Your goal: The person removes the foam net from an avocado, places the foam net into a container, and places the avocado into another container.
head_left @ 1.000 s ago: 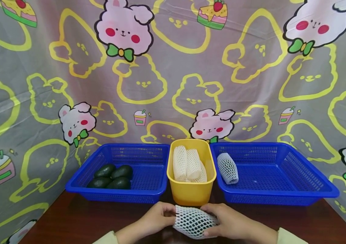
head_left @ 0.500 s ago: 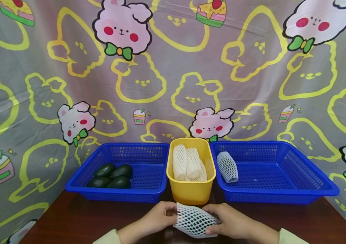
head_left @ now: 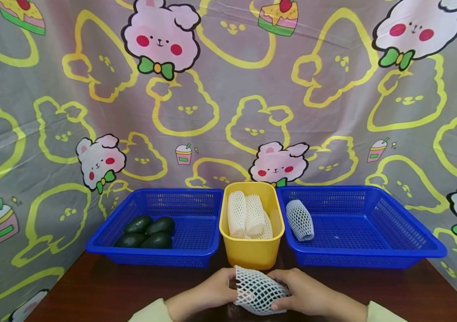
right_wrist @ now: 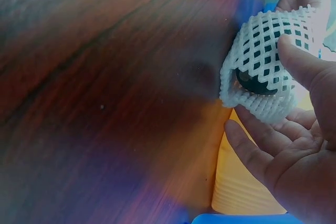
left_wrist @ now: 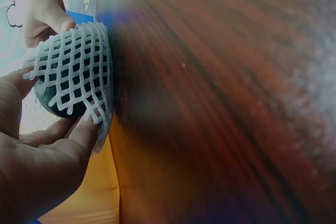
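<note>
A white foam net sleeve (head_left: 258, 293) is around a dark green avocado (left_wrist: 48, 97), held low over the table in front of the yellow bin. My left hand (head_left: 215, 290) pinches the sleeve's left rim between thumb and fingers; in the left wrist view the avocado's rounded end shows bare there. Around the other end, my right hand (head_left: 302, 290) grips net and fruit, thumb on the near side. The right wrist view shows the right-hand opening of the net (right_wrist: 262, 106) flaring past the avocado's tip, with fingers beneath it.
At left, a blue basket (head_left: 196, 251) holds several bare avocados (head_left: 160, 226). The yellow bin (head_left: 252, 255) in the middle contains several empty foam sleeves (head_left: 237, 214). One netted avocado (head_left: 300, 220) lies at the left side of the right blue basket (head_left: 365, 255). A patterned cloth (head_left: 212, 89) hangs behind.
My left hand and its sleeve have shifted slightly to the right, with the net's left rim drawn along. The right hand stays nearly in place, still gripping the netted avocado.
</note>
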Available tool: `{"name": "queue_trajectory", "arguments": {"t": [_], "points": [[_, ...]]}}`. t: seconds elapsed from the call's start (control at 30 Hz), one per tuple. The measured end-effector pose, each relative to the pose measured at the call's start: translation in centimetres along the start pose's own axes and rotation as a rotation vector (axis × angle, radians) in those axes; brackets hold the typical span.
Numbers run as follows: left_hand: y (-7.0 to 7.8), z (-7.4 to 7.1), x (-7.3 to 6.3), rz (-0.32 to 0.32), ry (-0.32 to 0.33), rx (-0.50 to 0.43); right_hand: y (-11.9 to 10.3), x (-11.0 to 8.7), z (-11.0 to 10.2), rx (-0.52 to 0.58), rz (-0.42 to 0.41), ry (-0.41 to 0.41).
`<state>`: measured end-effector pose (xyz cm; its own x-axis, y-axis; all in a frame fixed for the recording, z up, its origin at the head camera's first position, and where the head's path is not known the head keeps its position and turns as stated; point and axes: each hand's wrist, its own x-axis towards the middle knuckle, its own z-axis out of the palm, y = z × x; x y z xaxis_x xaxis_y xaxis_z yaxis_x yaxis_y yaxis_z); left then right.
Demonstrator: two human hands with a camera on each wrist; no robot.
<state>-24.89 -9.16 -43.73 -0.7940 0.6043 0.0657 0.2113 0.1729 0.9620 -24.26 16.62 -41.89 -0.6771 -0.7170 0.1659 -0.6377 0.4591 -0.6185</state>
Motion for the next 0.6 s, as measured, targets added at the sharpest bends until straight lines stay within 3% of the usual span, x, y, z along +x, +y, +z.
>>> {"name": "queue_trajectory", "arguments": {"t": [0.6], "points": [[-0.20,0.24,0.27,-0.051,0.007,-0.013,0.16,0.05,0.10,0.024,0.006,0.003]]}}
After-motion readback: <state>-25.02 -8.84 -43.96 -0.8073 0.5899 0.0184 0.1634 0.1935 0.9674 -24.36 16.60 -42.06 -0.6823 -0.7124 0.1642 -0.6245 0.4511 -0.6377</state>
